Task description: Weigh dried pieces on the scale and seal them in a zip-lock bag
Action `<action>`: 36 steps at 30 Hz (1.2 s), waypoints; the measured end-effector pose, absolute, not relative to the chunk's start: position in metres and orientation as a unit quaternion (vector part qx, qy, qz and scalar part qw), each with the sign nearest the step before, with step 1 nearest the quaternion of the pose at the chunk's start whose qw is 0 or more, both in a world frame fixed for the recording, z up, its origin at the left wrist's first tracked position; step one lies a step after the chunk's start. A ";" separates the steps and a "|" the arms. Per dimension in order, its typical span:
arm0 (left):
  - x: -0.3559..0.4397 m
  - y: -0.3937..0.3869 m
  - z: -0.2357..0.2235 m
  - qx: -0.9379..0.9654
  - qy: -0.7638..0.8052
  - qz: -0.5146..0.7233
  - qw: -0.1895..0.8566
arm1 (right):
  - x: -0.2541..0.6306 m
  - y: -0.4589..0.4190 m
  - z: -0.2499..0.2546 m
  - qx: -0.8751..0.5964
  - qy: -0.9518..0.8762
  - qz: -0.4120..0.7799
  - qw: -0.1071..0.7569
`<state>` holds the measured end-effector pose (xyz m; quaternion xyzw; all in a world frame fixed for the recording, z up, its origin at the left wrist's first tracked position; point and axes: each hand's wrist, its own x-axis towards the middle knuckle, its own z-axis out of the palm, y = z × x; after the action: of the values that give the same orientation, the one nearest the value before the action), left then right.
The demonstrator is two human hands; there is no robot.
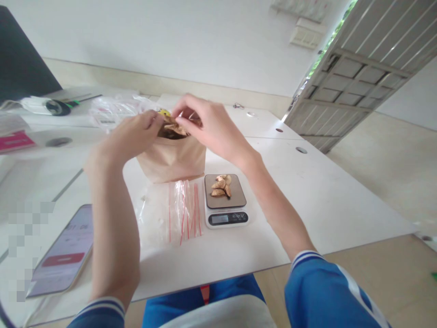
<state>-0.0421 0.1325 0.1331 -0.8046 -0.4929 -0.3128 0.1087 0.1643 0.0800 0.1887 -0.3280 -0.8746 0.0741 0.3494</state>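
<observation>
A brown paper bag stands upright on the white table, its mouth open towards me. Brown dried pieces that look like dried mushrooms show inside it. At the left side of the mouth, my left hand is closed on the bag's rim. My right hand reaches over the right side of the mouth, thumb and fingers pinched; what lies between them is not clear. Several dried mushroom pieces rest on a small digital scale in front of the bag. Beside the scale lie clear zip bags with red strips.
A phone with a lit screen lies left of my left forearm. Clear plastic packaging sits behind the bag. Farther left are a pink-and-white packet, a white device and a dark monitor. The table has cable holes.
</observation>
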 end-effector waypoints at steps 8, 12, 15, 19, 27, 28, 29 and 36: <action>-0.012 0.121 0.154 -0.739 -0.538 -0.400 0.057 | 0.258 0.060 0.095 -0.491 -0.692 0.243 0.470; -0.011 0.121 0.151 -0.732 -0.524 -0.430 0.069 | 0.285 0.040 0.032 -0.573 -0.596 0.284 0.485; -0.012 0.121 0.151 -0.717 -0.528 -0.448 0.075 | 0.288 0.030 0.007 -0.599 -0.554 0.277 0.508; -0.010 0.116 0.153 -0.713 -0.525 -0.457 0.079 | 0.279 0.029 -0.003 -0.623 -0.525 0.271 0.513; 0.005 0.097 0.159 -0.712 -0.483 -0.495 0.118 | 0.266 0.033 -0.009 -0.651 -0.586 0.115 0.469; 0.008 0.093 0.160 -0.715 -0.480 -0.495 0.119 | 0.267 0.032 -0.010 -0.650 -0.588 0.107 0.470; 0.010 0.089 0.162 -0.720 -0.476 -0.491 0.117 | 0.268 0.031 -0.010 -0.649 -0.587 0.101 0.473; 0.017 0.064 0.158 -0.805 -0.469 -0.363 0.008 | 0.293 0.003 -0.023 -0.661 -0.514 0.144 0.528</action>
<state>0.0169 0.0636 0.1580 -0.8051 -0.4690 -0.3630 0.0081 0.2930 0.0034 -0.0230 -0.6605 -0.5143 0.1437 0.5277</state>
